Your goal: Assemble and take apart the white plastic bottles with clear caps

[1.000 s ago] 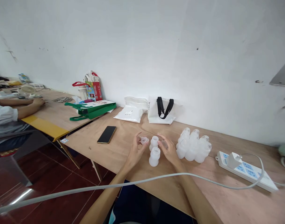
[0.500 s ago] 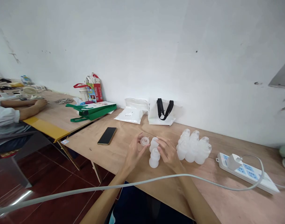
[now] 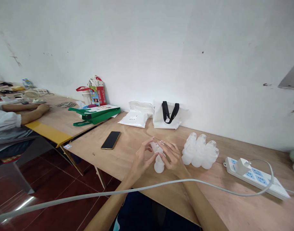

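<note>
Two bare hands curve in around one upright frosted plastic bottle. The left hand seems clenched on a small translucent plastic cap, which tilts just above that bottle, though the fingers hide how firmly. Fingertips of the right hand touch close beside the cap; whether they grip it, I cannot tell. Standing on a plywood table between the hands, the bottle sits where both can work on it. To its right, within easy reach, huddles a tight cluster of matching frosted bottles, then a white power strip. To its left lies a black smartphone, and well beyond, a seated co-worker's hand rests on another table.
</note>
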